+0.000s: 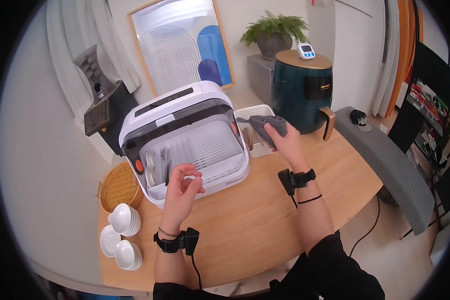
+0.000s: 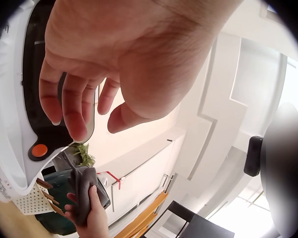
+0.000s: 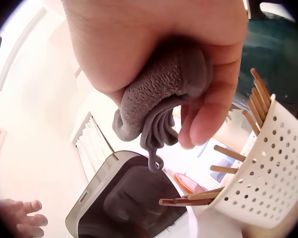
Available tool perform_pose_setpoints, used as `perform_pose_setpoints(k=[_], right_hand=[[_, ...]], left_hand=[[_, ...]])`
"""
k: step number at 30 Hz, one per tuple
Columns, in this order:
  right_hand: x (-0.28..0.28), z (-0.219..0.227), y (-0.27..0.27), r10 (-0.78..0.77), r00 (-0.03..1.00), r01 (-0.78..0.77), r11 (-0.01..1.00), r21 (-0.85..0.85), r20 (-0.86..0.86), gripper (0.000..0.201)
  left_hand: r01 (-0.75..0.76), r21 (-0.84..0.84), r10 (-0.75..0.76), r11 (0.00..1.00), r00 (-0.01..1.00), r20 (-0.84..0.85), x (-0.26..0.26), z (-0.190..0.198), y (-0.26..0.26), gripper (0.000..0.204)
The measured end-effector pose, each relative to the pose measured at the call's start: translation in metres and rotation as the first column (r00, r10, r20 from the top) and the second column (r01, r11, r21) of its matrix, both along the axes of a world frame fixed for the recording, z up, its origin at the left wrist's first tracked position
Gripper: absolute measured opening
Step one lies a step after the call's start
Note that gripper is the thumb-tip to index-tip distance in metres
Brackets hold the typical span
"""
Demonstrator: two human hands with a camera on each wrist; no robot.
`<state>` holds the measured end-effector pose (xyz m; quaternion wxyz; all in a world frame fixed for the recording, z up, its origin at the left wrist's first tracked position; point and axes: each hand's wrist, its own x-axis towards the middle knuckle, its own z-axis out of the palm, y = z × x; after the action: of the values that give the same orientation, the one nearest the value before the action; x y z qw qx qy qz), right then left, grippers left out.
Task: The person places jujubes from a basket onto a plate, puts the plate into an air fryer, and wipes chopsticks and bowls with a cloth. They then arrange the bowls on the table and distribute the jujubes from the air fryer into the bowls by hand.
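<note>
My right hand (image 1: 287, 145) grips a folded dark grey cloth (image 1: 268, 131), raised over the white perforated basket (image 1: 263, 151). In the right wrist view the cloth (image 3: 156, 91) shows a pebbled surface, bunched folds and a small hanging loop. My left hand (image 1: 181, 192) hovers at the front of a white countertop dish dryer (image 1: 237, 176), its fingers loosely bent and holding nothing. The dryer's dark see-through lid is up. Inside, a few white dishes (image 1: 150, 169) and dark pieces stand at the left of the ribbed rack (image 1: 215, 142). Wooden chopsticks (image 3: 258, 101) poke from the basket.
White bowls (image 1: 126, 220) and small dishes (image 1: 110, 241) are stacked at the table's left edge, near a round wicker tray (image 1: 119, 187). A dark green air fryer (image 1: 297, 92) with a white timer (image 1: 306, 51) on top stands at the back right. Behind it sits a potted fern (image 1: 275, 32).
</note>
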<state>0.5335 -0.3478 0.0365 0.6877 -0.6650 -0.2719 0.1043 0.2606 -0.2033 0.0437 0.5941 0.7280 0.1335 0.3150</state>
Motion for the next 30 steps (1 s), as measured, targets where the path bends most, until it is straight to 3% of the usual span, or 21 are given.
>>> perform_pose_setpoints(k=[1,3,8,10,11,13,14,16,19,24,26,30], right_hand=[[0.007,-0.005,0.001,0.003,1.000,-0.003,1.000,-0.003,0.002,0.036],[0.023,-0.019,0.003,-0.293,0.925,0.231,0.939,0.253,0.243,0.037],[0.029,-0.021,-0.004,-0.353,0.905,0.304,0.928,0.217,0.240,0.039],[0.022,-0.019,0.001,-0.219,0.929,0.130,0.948,0.292,0.300,0.039],[0.018,-0.020,0.002,-0.221,0.928,0.132,0.947,0.292,0.299,0.039],[-0.006,-0.006,0.005,0.136,0.984,-0.148,0.983,0.109,0.111,0.038],[-0.013,-0.007,0.012,0.134,0.985,-0.146,0.983,0.110,0.109,0.038],[-0.026,-0.008,0.022,0.379,0.924,-0.377,0.925,0.055,-0.047,0.035],[-0.031,-0.020,0.032,0.445,0.896,-0.445,0.896,-0.008,0.012,0.034],[-0.023,-0.037,0.038,0.443,0.890,-0.431,0.895,-0.117,0.109,0.034],[-0.018,-0.047,0.043,0.320,0.868,-0.324,0.944,-0.056,0.379,0.029],[-0.023,-0.034,0.035,0.306,0.908,-0.284,0.952,-0.116,0.287,0.033]], left_hand=[[0.010,0.004,-0.010,1.000,1.000,0.002,0.000,0.000,0.000,0.032],[0.007,0.004,-0.007,1.000,1.000,-0.005,-0.001,0.001,0.000,0.032],[0.009,0.013,-0.009,1.000,1.000,-0.019,0.001,-0.002,0.001,0.032],[0.014,0.031,-0.013,0.999,0.999,-0.043,0.003,-0.005,0.001,0.032],[0.016,0.032,-0.015,0.999,0.999,-0.043,0.004,-0.005,0.001,0.032],[0.024,0.046,-0.021,0.999,0.997,-0.074,0.006,-0.005,-0.001,0.031],[0.027,0.047,-0.023,0.999,0.997,-0.077,0.006,-0.006,-0.002,0.031],[0.042,0.051,-0.037,0.998,0.995,-0.091,0.007,-0.008,-0.002,0.032],[0.051,0.050,-0.045,0.997,0.994,-0.102,0.006,-0.009,-0.002,0.033],[0.056,0.041,-0.051,0.998,0.992,-0.111,0.005,-0.009,-0.001,0.034],[0.059,0.039,-0.054,0.997,0.992,-0.115,0.005,-0.008,-0.002,0.035],[0.060,0.042,-0.055,0.997,0.991,-0.122,0.006,-0.008,-0.002,0.035]])
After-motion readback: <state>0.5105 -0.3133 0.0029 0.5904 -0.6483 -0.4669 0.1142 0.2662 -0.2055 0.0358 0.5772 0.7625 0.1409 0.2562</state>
